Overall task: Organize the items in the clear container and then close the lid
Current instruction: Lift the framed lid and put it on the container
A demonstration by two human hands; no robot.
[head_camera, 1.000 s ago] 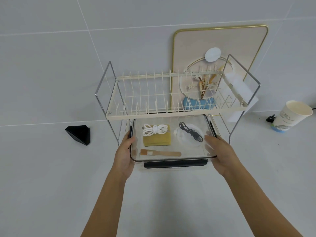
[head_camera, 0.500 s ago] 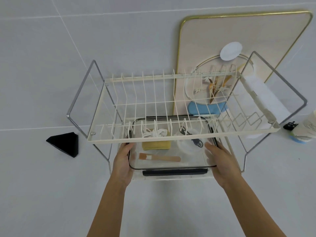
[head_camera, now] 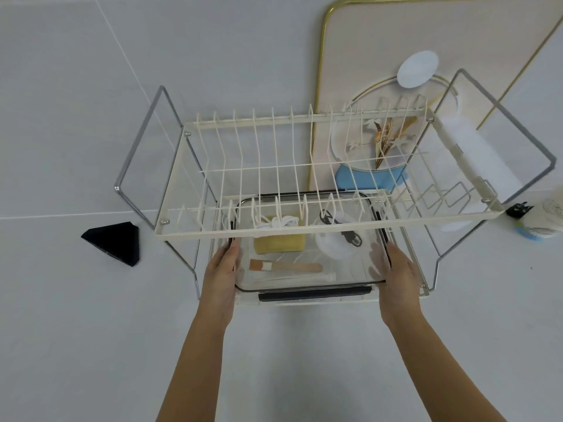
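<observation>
A clear container with a black-rimmed clear lid and dark front latch sits on the lower shelf of a cream wire dish rack. Through the lid I see a yellow sponge, a coiled white cord, a wooden brush, a round white item and a black cable. My left hand grips the container's left side. My right hand grips its right side, fingertips over the rim. The rack's upper tier hides the container's back half.
The rack's chrome legs flank both hands. A black triangular object lies on the white counter at left. A paper cup and a black plug sit at right. A gold-framed panel leans on the wall behind.
The view has moved closer and higher over the rack, so its upper tier now covers more of the container. Both hands stay on the container's sides.
</observation>
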